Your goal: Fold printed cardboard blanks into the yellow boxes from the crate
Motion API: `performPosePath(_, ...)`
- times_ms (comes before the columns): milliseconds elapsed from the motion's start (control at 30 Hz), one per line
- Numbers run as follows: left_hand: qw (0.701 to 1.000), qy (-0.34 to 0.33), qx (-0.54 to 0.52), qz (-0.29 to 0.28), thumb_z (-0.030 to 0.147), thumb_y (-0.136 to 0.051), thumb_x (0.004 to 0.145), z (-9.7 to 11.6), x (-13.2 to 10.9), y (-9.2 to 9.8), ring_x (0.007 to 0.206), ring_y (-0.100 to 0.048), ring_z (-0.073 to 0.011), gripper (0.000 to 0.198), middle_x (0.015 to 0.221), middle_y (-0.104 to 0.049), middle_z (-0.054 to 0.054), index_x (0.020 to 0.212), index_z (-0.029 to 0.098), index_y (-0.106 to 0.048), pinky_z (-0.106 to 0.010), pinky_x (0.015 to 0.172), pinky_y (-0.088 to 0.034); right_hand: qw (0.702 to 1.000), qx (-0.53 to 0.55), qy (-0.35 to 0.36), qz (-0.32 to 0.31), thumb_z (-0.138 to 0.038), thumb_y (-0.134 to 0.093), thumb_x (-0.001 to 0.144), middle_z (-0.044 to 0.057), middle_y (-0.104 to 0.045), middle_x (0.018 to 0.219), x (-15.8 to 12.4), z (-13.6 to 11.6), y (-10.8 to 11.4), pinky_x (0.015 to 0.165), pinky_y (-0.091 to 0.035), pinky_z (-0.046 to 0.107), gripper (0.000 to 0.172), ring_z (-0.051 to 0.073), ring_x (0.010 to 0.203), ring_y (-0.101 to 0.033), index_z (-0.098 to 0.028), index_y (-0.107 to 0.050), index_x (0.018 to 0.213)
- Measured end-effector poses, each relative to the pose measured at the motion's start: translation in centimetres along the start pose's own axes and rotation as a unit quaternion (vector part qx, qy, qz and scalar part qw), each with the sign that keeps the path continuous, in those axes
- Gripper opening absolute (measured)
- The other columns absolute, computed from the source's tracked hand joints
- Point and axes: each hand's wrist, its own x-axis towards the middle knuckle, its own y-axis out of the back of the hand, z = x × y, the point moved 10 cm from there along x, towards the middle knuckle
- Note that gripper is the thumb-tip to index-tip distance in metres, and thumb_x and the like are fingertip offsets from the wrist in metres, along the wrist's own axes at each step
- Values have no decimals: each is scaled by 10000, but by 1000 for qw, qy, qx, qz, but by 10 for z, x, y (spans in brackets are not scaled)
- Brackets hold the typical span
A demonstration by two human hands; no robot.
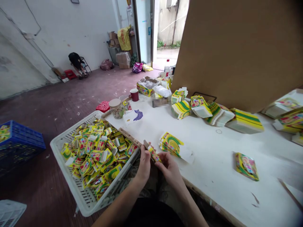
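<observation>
hands are meeting just over the near edge of the table [213, 151]: your left hand [144, 164] and right hand [169, 168] are both pinching one small carton [152, 153], yellow and green, tilted between them. each grip is clamped on that carton, fingertips pressing its sides. just beside your right hand a short stack of flat blanks [170, 144] is lying on the table. to your left the white basket [68, 179] is sitting heaped with made-up cartons [94, 151] of the same print, so a good share is looking done. plenty is looking left, though: thick bundles of flats [243, 121] are lining the back of the table under the cardboard sheet [236, 47], and one loose packet [246, 165] is lying apart on the right. a red mug [134, 94] is standing well behind.
</observation>
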Motion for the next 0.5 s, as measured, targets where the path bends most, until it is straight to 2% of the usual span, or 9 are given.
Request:
performPosePath(100, 997, -19, 59, -37, 439, -758, 719, 4, 1, -4, 794, -625, -170, 348, 854, -685, -24, 909, 173, -639, -281, 785, -487, 999, -36, 11, 24, -400, -568, 850, 7, -606, 723, 2, 0, 17, 598, -459, 288, 203, 172, 635, -555, -198, -562, 861)
performPosePath(200, 992, -27, 104, -65, 406, -718, 766, 13, 6, -4, 777, -647, -196, 297, 831, -704, -42, 910, 154, -651, -321, 773, -504, 995, -84, 37, 50, -378, -573, 854, -8, -584, 634, 2, -7, 35, 541, -438, 280, 188, 165, 563, -523, -201, -597, 796)
performPosePath(300, 987, -51, 130, -81, 470, -733, 733, 39, 13, 1, 1002, -626, -244, 486, 1053, -684, -89, 1094, 177, -595, -364, 895, -476, 983, -138, 77, 94, -299, -596, 843, 31, -665, 765, -2, -23, 57, 690, -461, 342, 115, 212, 718, -566, -220, -674, 877)
performPosePath(367, 977, -76, 171, -104, 472, -805, 641, 60, 14, -1, 1183, -536, -276, 690, 1224, -613, -115, 1206, 192, -524, -398, 1020, -396, 970, -187, 118, 104, -235, -601, 839, 37, -704, 882, -6, -38, 62, 840, -427, 403, 130, 244, 863, -567, -260, -708, 909)
performPosePath(433, 936, -106, 296, -159, 427, -892, 493, 72, 10, -15, 1286, -436, -317, 916, 1337, -527, -139, 1271, 191, -470, -439, 1100, -303, 944, -259, 193, 72, -183, -584, 857, 9, -721, 901, -11, -56, 49, 949, -371, 446, 193, 243, 925, -563, -307, -716, 923)
performPosePath(500, 859, -105, 441, -237, 407, -906, 444, 64, 1, -33, 1240, -472, -340, 949, 1308, -538, -138, 1258, 189, -470, -464, 1071, -340, 905, -324, 272, 32, -128, -544, 878, -12, -719, 951, -20, -68, 28, 1048, -300, 484, 283, 232, 1001, -565, -341, -700, 979)
